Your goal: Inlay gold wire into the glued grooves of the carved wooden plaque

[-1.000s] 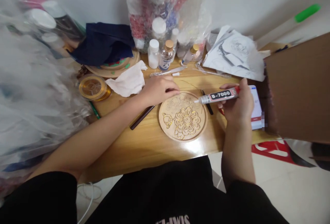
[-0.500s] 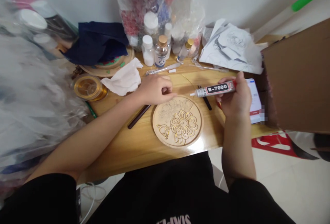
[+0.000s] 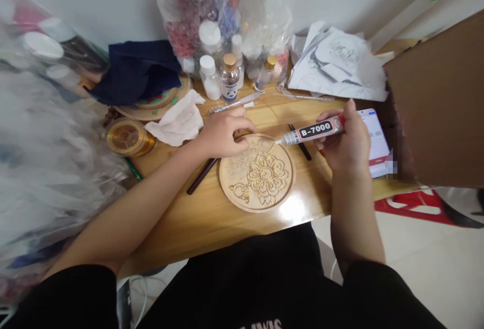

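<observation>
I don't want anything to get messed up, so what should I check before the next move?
1. Right hand gripping the B-7000 tube: ok.
2. White nozzle pointing toward the round wooden board: ok.
3. Nozzle touching the board: cannot tell.
4. Left hand at the board's upper-left edge: ok.
5. Flower outlined in gold: ok.
6. Faint drawing above it outlined in gold: not ok, mostly bare.

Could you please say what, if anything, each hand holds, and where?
The right hand holds the glue tube by its rear end. The left hand is at the wooden plate; any grip cannot be told.
</observation>
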Motion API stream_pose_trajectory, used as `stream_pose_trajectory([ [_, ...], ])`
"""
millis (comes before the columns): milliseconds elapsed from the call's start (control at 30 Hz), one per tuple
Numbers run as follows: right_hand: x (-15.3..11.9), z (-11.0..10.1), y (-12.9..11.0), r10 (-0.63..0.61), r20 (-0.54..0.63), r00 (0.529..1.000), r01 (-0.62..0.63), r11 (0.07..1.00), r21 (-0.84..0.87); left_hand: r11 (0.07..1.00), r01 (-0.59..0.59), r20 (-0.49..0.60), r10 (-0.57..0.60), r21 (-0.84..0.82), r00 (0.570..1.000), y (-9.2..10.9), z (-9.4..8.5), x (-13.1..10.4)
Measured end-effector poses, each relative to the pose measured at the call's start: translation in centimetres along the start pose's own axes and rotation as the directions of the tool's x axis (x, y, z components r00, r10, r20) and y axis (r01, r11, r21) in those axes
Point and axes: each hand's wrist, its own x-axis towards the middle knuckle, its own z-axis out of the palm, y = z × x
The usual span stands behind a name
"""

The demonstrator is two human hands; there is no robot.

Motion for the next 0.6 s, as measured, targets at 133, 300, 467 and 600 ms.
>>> stream_pose_trajectory([
  [133,-0.04,0.07,0.06,-0.002,0.008,1.000,0.003,0.998,-0.057,0.999,-0.026,-0.021,0.025,-0.033,0.999,-0.13,0.14,-0.01],
  [300,-0.05,0.04,0.10,-0.016,0.020,1.000,0.018,0.996,-0.090,0.995,-0.046,-0.074,0.040,-0.085,0.996,-0.09,0.31,0.12],
  [467,-0.09,-0.08,-0.06,-0.006,0.017,1.000,0.007,0.999,-0.052,0.998,-0.015,-0.130,0.007,-0.067,0.991,-0.02,0.40,0.25],
  [600,0.15,-0.24,0.01,0.024,0.039,0.999,-0.024,1.000,-0.004,0.998,-0.008,-0.133,0.000,-0.059,0.991,0.15,0.47,0.24],
])
